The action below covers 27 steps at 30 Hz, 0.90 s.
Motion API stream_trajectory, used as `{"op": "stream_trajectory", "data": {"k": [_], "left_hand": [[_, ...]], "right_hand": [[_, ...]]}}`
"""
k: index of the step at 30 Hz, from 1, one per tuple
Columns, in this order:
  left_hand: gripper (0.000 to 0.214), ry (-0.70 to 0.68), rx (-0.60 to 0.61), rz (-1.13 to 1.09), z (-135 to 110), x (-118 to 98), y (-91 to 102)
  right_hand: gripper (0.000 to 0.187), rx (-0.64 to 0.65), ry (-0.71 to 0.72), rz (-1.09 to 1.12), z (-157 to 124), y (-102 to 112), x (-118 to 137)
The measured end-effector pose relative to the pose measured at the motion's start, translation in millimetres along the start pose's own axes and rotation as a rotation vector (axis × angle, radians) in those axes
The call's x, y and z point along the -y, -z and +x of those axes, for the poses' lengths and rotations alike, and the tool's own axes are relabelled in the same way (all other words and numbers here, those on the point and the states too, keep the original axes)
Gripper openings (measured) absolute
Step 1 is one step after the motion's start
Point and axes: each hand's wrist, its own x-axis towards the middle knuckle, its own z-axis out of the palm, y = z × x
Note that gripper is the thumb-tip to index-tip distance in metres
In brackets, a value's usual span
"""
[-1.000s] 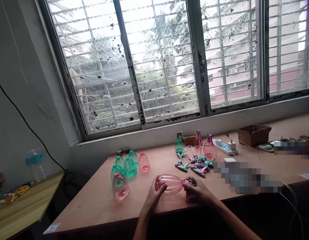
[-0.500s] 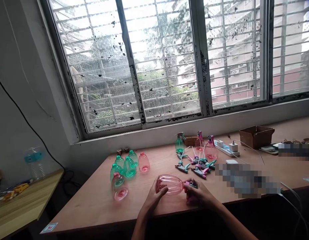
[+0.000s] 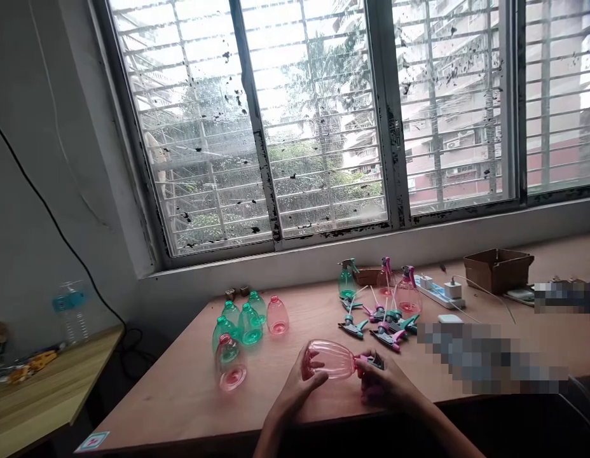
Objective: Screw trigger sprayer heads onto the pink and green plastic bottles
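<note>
A clear pink spray bottle (image 3: 332, 358) lies on its side between my hands near the table's front edge. My left hand (image 3: 302, 381) is wrapped round its base end. At the neck, my right hand (image 3: 383, 376) grips the pink and grey trigger sprayer (image 3: 366, 366), which my fingers partly cover. Beyond my hands, several loose trigger sprayers (image 3: 385, 334) in pink and green lie in a heap. To the left stand several open green bottles (image 3: 250, 326) and two open pink bottles (image 3: 278, 316).
Behind the heap stand a green bottle with sprayer (image 3: 347, 283) and two pink ones (image 3: 408, 294). A power strip (image 3: 438, 292) with plugs and a brown cardboard box (image 3: 498, 270) are at the right. Cables run along the right side. A window fills the back wall.
The whole view has shifted slightly. Both hands keep their hold on the bottle and its sprayer; the fingers of my left hand have moved a little on the base.
</note>
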Motion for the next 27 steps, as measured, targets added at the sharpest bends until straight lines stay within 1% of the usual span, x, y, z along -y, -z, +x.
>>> {"op": "stream_trajectory", "data": {"k": [3, 5, 6, 9, 11, 14, 19, 21, 23, 27], "left_hand": [[0.07, -0.004, -0.007, 0.059, 1, 1, 0.6], [0.07, -0.001, -0.007, 0.07, 3, 4, 1.4], [0.073, 0.0, -0.005, 0.062, 3, 5, 1.9], [0.093, -0.002, 0.0, 0.05, 3, 12, 4.4], [0.101, -0.005, 0.004, 0.066, 3, 17, 6.5], [0.103, 0.003, 0.021, 0.077, 2, 22, 8.3], [0.088, 0.037, 0.009, 0.062, 3, 14, 4.6], [0.093, 0.047, -0.001, 0.047, 3, 10, 2.4], [0.102, 0.048, -0.004, 0.031, 2, 7, 0.8], [0.112, 0.004, 0.026, 0.041, 0, 7, -0.5]], "right_hand": [[0.043, -0.006, -0.015, 0.015, 3, 1, -6], [0.044, -0.014, -0.015, 0.031, 5, 2, -11], [0.044, -0.019, -0.011, 0.038, 6, 3, -13], [0.045, -0.034, -0.005, 0.047, 8, 5, -16], [0.045, -0.039, -0.001, 0.05, 9, 5, -17], [0.045, -0.022, -0.006, 0.046, 8, 4, -15], [0.044, -0.012, -0.004, 0.009, 1, 2, -8], [0.043, -0.026, -0.013, 0.014, -1, 2, -3], [0.043, -0.039, -0.025, 0.027, -3, 2, 1], [0.043, -0.042, -0.036, 0.05, -5, 3, 6]]}}
